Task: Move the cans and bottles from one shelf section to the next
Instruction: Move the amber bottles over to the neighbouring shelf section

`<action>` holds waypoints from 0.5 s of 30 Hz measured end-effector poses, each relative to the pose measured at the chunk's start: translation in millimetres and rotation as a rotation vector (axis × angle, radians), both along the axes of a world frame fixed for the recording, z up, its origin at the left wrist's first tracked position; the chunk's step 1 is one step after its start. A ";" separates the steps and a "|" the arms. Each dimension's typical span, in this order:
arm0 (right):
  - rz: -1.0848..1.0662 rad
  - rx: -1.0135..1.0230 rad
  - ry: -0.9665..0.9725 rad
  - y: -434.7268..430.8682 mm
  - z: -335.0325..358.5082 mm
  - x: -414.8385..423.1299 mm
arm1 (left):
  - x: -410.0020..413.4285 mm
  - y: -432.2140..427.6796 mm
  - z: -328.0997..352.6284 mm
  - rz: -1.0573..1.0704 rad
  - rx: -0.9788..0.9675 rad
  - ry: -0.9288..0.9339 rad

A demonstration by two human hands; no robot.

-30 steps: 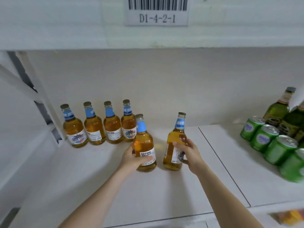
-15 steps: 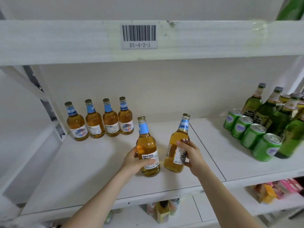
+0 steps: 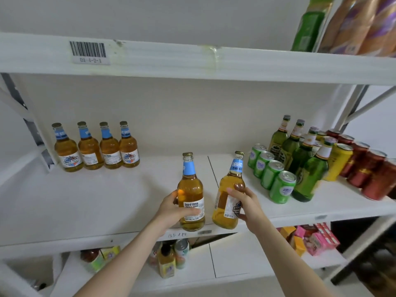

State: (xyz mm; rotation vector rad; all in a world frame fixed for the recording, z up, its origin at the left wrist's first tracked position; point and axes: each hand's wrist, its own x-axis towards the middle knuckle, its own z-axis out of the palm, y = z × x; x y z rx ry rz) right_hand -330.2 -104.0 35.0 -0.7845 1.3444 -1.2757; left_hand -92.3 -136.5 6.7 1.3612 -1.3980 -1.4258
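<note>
**Change of state.** Compared with one second ago, both held bottles have moved away from the row of four Dahe Beer bottles (image 3: 96, 146) at the rear left. They now sit near the front edge of the shelf (image 3: 85, 239), on either side of the seam (image 3: 211, 168) between sections. The camera has also drawn back.

**Hands.**
- The left hand (image 3: 171, 211) is wrapped around the body of the upright Dahe Beer bottle (image 3: 190, 189), just left of the seam.
- The right hand (image 3: 249, 205) is curled around the tilted Dahe Beer bottle (image 3: 228, 200), whose neck leans right, just past the seam.

**Task meaning.** The pair appears to be in transit toward the right section. That section already holds green cans (image 3: 271, 170), green bottles (image 3: 300, 153), a yellow can (image 3: 338, 161) and red cans (image 3: 364, 166). Four bottles remain to be moved.

**Limits of view.**
- Whether either bottle base is lifted or resting on the shelf cannot be determined.
- The red cans are blurred and cut off at the right edge.
- Goods on the lower shelf are indistinct.
</note>
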 end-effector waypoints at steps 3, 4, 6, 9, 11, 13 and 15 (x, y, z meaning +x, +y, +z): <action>-0.008 0.001 0.011 12.5 2.4 -32.6 | -34.2 8.1 0.2 -0.018 -0.008 -0.006; -0.013 0.001 0.013 15.2 2.5 -41.9 | -45.0 9.4 0.4 -0.024 -0.007 -0.011; -0.023 -0.003 0.013 16.9 2.1 -58.7 | -64.4 8.5 0.8 -0.040 -0.006 -0.022; -0.038 -0.010 0.016 11.4 2.1 -79.0 | -87.6 -2.8 1.3 -0.056 -0.017 -0.032; -0.041 -0.016 0.018 2.5 0.8 -89.8 | -99.3 -14.6 2.7 -0.062 -0.022 -0.031; -0.041 -0.028 0.015 -10.6 -1.3 -99.0 | -109.0 -29.2 3.4 -0.066 -0.031 -0.038; -0.026 -0.041 0.005 -26.5 -2.7 -105.9 | -116.4 -46.1 2.8 -0.075 -0.045 -0.048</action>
